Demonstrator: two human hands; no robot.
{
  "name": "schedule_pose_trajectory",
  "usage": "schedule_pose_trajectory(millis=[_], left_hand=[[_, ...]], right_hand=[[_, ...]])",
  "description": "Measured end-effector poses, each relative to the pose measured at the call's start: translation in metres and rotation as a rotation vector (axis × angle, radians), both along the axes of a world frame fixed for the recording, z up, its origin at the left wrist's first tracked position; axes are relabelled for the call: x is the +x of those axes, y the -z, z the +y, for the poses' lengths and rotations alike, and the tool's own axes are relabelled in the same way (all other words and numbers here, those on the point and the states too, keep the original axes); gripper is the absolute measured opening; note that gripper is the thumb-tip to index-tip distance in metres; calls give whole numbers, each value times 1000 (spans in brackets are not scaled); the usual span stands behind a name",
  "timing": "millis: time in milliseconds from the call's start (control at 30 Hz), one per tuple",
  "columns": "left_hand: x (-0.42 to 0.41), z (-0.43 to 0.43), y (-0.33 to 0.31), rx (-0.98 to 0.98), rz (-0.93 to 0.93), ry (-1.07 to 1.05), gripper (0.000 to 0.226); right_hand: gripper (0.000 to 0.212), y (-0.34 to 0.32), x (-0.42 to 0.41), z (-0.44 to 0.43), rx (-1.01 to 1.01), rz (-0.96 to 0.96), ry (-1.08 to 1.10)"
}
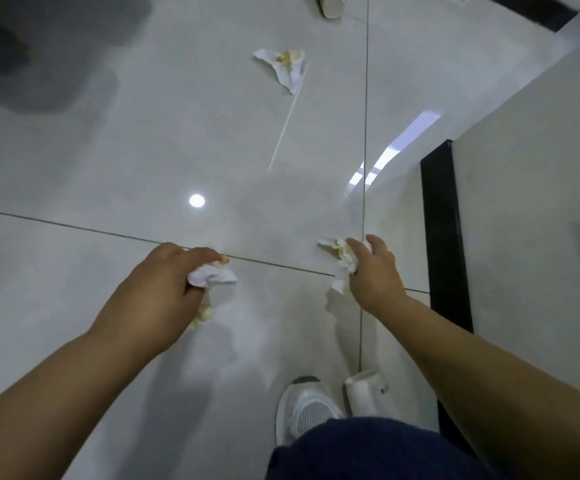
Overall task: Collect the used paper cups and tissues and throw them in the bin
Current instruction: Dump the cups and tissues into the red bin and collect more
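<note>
Being clutched in the left hand [163, 285], grip curled round it, is a crumpled white tissue [212, 277], just above the tiled floor [108, 168]. A stained tissue [340, 261] is being pinched in the right hand [373, 271] grip. Farther ahead, a third tissue [286, 65] is lying touching a thin white stick [286, 128]. One paper cup [366, 389] is lying beside the white sneaker [309, 407], a second paper cup [331, 3] at the far edge.

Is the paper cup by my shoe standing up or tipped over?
Tipped over: the cup lies on its side on the floor, right beside the white shoe.
</note>
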State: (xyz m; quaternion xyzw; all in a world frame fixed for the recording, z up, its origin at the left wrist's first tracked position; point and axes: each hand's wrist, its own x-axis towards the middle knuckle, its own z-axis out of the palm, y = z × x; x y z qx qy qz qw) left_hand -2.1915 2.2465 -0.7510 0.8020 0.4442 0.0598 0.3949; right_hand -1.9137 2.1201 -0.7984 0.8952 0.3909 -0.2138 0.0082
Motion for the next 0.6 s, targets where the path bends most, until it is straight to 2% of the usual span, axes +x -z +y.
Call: schedule_pose_trajectory(millis=[133,233,300,400,600], left_hand=[[28,-14,8,-26,25,-6,32],[36,-24,13,-32,44,8,31],[38,-28,17,-46,85,2,28],[37,-31,21,-50,112,-8,31],[36,-38,31,-72,139,-4,29]], right_hand=[[71,27,23,-1,-137,71,-24],[76,43,32,-5,-150,157,-27],[72,49,34,-8,-97,146,-42],[54,54,31,-10,-37,108,-18],[33,47,12,-18,55,252,107]])
